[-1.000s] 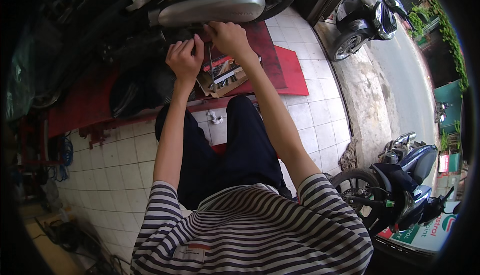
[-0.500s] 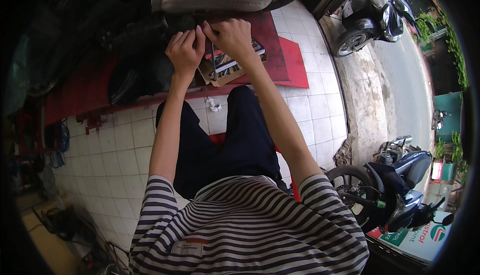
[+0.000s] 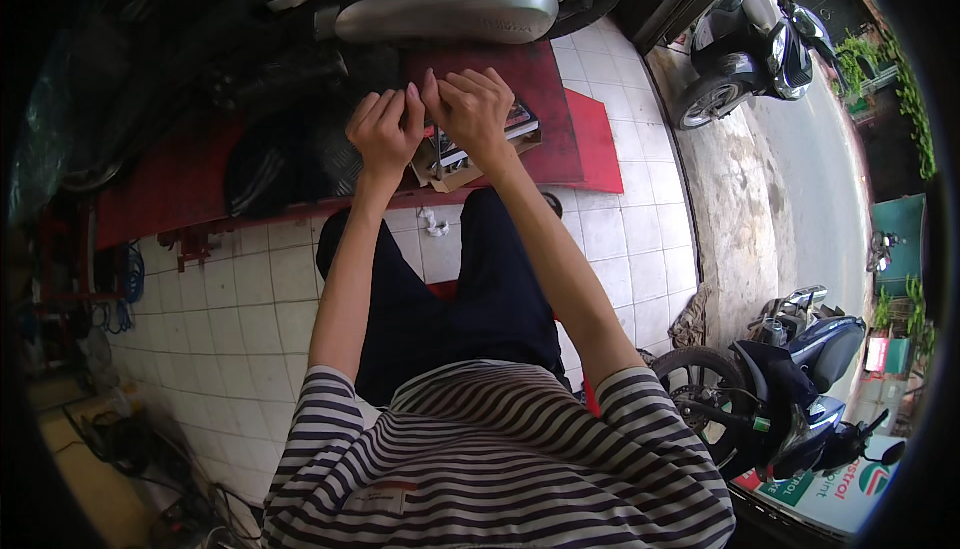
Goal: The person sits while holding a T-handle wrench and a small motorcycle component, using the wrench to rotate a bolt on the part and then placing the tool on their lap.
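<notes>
My left hand point(image 3: 386, 135) and my right hand point(image 3: 472, 117) are raised close together over the red lift platform point(image 3: 556, 129), thumbs nearly meeting. The fingers of both are curled closed; whatever they may hold is hidden or too small to make out. Below my right hand a shallow cardboard box point(image 3: 462, 181) lies on the platform, with a dark, white-edged boxlike item point(image 3: 520, 129) and some small things in it. Just beyond the hands stands a motorbike with a silver elongated cover point(image 3: 450, 14); its lower parts are in deep shadow.
A black ribbed mat or panel point(image 3: 290, 164) lies left on the platform. Crumpled white scraps point(image 3: 434, 223) lie on the tiled floor point(image 3: 230, 279) near my knees. Two parked motorbikes, one silver-black point(image 3: 765, 44) and one dark blue point(image 3: 780, 379), stand to the right. Cables and dark equipment sit lower left.
The whole scene has shifted slightly down and right in view. Both hands stay close together with fingers curled, the right one turned a little more upright.
</notes>
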